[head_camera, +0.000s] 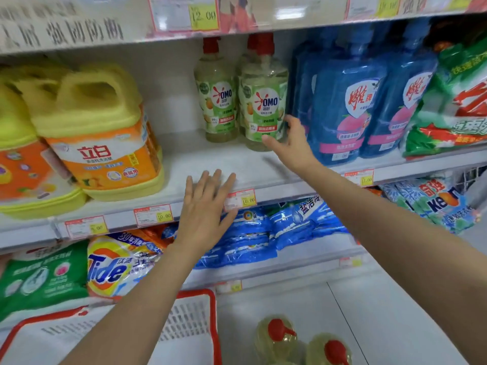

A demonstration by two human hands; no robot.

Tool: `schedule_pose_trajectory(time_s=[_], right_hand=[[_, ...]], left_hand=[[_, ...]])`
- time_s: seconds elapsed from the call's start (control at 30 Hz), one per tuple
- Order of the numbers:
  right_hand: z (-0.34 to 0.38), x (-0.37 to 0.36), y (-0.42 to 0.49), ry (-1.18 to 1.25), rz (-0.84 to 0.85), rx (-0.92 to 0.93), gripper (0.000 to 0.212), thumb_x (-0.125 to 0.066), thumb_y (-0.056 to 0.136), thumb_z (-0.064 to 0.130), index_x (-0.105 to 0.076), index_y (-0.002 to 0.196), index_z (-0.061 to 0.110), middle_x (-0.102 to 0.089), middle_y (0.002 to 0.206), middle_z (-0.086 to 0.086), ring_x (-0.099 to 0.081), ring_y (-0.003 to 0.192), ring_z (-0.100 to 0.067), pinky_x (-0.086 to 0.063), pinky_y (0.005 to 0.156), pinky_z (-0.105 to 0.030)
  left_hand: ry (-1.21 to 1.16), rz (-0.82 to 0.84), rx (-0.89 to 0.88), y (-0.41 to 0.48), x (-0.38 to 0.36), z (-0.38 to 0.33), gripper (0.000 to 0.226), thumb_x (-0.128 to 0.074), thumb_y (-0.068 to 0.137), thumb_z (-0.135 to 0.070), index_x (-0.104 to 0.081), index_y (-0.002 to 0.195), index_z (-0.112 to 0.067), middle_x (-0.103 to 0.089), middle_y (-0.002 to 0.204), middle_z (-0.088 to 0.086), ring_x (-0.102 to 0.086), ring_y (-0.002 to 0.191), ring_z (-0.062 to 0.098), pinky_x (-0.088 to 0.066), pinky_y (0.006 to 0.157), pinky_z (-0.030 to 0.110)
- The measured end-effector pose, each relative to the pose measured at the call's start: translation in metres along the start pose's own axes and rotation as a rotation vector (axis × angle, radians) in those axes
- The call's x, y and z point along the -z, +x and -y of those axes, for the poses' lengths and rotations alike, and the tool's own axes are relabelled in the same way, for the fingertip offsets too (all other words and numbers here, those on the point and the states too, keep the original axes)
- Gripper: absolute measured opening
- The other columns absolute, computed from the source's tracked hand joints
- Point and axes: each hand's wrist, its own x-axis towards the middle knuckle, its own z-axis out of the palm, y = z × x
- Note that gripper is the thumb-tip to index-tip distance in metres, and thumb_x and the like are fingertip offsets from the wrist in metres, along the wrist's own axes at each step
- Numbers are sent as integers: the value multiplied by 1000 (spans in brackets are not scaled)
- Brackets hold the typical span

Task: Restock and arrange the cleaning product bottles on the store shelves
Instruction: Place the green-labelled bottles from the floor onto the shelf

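Green-label front OMO bottle (263, 101) stands upright on the shelf (210, 159), long axis vertical, red cap up. Blue bottles (347, 101) sit just beside it at 3 o'clock, second OMO bottle (217, 96) at 9. Right hand (292, 138) wraps its lower part from 4 o'clock, thumb on the front, fingers round the far side: grasping. Left hand (208, 204) lies flat on the shelf lip at the bottle's 7 o'clock, fingers straight, holding nothing. Bare shelf runs from 9 o'clock out to the yellow jugs (100, 122). Right hand is nearer, so any nudge looks like its job. Two spare bottles (276, 338) wait low at 6 o'clock, near the basket (214, 333).
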Motion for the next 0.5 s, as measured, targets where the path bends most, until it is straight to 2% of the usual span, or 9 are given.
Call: schedule_pose_trajectory(time_s=[0.07, 0.13, 0.17, 0.23, 0.3, 0.4, 0.5], right_hand=[[-1, -6, 22, 71, -13, -90, 110, -76, 73, 44, -8, 152, 7, -31, 153, -11, -31, 143, -26, -29, 118, -41], [-8, -8, 34, 136, -4, -172, 121, -77, 70, 49, 1, 153, 10, -28, 157, -9, -30, 145, -27, -28, 120, -45], [-15, -19, 51, 124, -11, -183, 122, -77, 68, 54, -2, 153, 10, -30, 157, -9, -31, 144, -28, -29, 119, -46], [-25, -25, 65, 43, -68, -208, 126, -70, 51, 75, -22, 148, 12, -42, 148, -11, -40, 138, -32, -36, 114, -50], [-27, -23, 66, -64, -115, -205, 122, -65, 44, 84, -37, 137, 10, -51, 136, -14, -48, 129, -34, -43, 107, -51], [-12, -24, 60, -187, -145, -185, 105, -78, 58, 71, -39, 131, 6, -52, 132, -15, -51, 124, -33, -45, 104, -50], [-8, -26, 57, -115, -142, -158, 97, -85, 65, 55, -34, 131, 4, -55, 135, -12, -54, 124, -30, -47, 103, -46]], left_hand=[[26, -25, -8, 0, -6, 3, 66, -32, 95, -52, -27, 154, -24, -35, 156, 10, -29, 145, 35, -4, 121, 50], [57, -68, -33, -2, -9, -3, 65, -40, 96, -49, -25, 154, -25, -36, 155, 9, -30, 144, 34, -4, 120, 50], [56, -85, -29, 1, -13, 6, 66, -46, 96, -46, -24, 154, -25, -36, 156, 9, -30, 144, 34, -5, 120, 50], [54, -106, -25, 4, -14, 8, 70, -55, 93, -43, -25, 154, -25, -36, 155, 8, -30, 144, 34, -5, 120, 51], [50, -126, -36, 4, -15, 5, 66, -48, 95, -46, -27, 154, -25, -37, 155, 8, -31, 144, 34, -5, 120, 51], [72, -129, -26, 5, -18, 7, 63, -32, 96, -50, -27, 154, -24, -36, 156, 9, -31, 144, 34, -6, 119, 51], [101, -132, -21, 6, -21, 8, 65, -30, 95, -49, -25, 155, -24, -34, 157, 10, -30, 145, 34, -8, 119, 51]])
